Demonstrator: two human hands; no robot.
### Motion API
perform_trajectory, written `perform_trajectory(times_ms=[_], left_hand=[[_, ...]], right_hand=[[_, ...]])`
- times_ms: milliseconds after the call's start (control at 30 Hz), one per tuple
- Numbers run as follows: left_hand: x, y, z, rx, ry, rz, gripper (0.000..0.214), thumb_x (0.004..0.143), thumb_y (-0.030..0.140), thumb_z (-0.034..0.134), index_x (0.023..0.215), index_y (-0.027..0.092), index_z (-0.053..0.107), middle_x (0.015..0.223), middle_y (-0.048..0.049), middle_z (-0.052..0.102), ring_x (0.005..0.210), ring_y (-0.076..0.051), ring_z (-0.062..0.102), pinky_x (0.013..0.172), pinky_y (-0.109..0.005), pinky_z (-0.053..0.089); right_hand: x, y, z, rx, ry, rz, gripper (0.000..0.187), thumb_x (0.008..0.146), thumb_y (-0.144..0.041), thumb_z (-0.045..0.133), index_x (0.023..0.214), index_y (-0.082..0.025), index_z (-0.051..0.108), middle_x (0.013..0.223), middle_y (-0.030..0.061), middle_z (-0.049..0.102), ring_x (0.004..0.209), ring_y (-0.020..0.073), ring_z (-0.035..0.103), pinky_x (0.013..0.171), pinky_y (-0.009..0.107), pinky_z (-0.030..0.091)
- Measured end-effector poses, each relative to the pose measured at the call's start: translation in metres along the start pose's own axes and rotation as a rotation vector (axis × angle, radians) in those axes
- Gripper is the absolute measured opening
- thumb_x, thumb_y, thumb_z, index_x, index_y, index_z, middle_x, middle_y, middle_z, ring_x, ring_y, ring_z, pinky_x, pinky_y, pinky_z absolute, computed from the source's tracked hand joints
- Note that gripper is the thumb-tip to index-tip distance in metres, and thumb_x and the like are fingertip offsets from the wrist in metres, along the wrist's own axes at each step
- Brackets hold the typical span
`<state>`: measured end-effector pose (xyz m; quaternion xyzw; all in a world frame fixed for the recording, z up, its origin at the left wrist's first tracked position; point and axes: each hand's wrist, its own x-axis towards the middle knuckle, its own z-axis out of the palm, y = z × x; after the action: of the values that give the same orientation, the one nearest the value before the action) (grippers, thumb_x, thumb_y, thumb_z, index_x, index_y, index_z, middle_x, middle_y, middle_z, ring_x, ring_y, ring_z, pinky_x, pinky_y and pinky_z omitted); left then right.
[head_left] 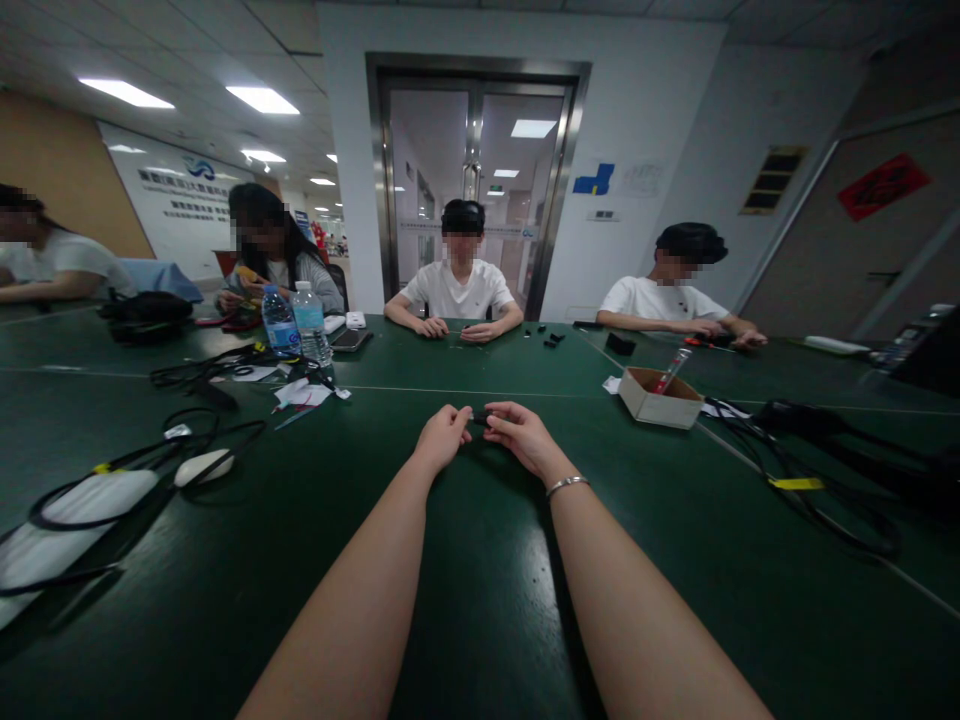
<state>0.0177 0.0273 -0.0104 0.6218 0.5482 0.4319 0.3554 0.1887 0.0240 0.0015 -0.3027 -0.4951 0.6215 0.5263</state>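
Observation:
Both arms reach forward over the dark green table, and the hands meet near its middle. Between their fingertips is a small dark object, with what looks like a lighter tip at its left end; it is too small to name. My left hand is closed, pinching that left end between thumb and fingers. From the other side my right hand grips the dark end, also in a pinch. A silver bracelet circles the right wrist.
Right of the hands stands an open cardboard box with a red-and-clear tool upright in it. Black cables lie far right, more at left around a white mouse. Two water bottles stand at back left. Several people sit around the table.

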Motion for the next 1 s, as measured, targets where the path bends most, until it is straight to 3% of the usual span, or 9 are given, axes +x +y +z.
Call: perform_trajectory(times_ms=[400, 667, 1000], left_hand=[[-0.003, 0.005, -0.002, 0.030, -0.033, 0.036, 0.053, 0.085, 0.063, 0.033, 0.076, 0.017, 0.058, 0.060, -0.0014, 0.062, 0.052, -0.013, 0.054, 0.053, -0.025, 0.039], [-0.005, 0.009, -0.005, 0.108, -0.012, 0.015, 0.061, 0.086, 0.062, 0.026, 0.058, 0.017, 0.056, 0.057, -0.0047, 0.062, 0.052, -0.015, 0.055, 0.057, -0.027, 0.040], [-0.008, 0.009, -0.002, 0.081, 0.010, 0.053, 0.050, 0.087, 0.060, 0.032, 0.075, 0.019, 0.058, 0.068, -0.0028, 0.064, 0.060, -0.015, 0.056, 0.057, -0.025, 0.039]], right_hand=[[-0.001, -0.002, -0.001, 0.012, -0.033, 0.030, 0.030, 0.064, -0.015, 0.081, 0.091, -0.018, 0.070, 0.083, -0.0002, 0.061, 0.068, 0.0124, 0.065, 0.069, 0.025, 0.059], [-0.002, -0.002, 0.000, 0.005, -0.063, 0.037, 0.030, 0.065, -0.012, 0.079, 0.093, -0.018, 0.070, 0.092, 0.0012, 0.059, 0.078, 0.0134, 0.064, 0.075, 0.026, 0.058], [-0.001, -0.004, 0.002, 0.003, -0.001, 0.066, 0.026, 0.068, -0.014, 0.077, 0.092, -0.017, 0.069, 0.076, 0.0007, 0.064, 0.065, 0.0113, 0.063, 0.064, 0.023, 0.058]])
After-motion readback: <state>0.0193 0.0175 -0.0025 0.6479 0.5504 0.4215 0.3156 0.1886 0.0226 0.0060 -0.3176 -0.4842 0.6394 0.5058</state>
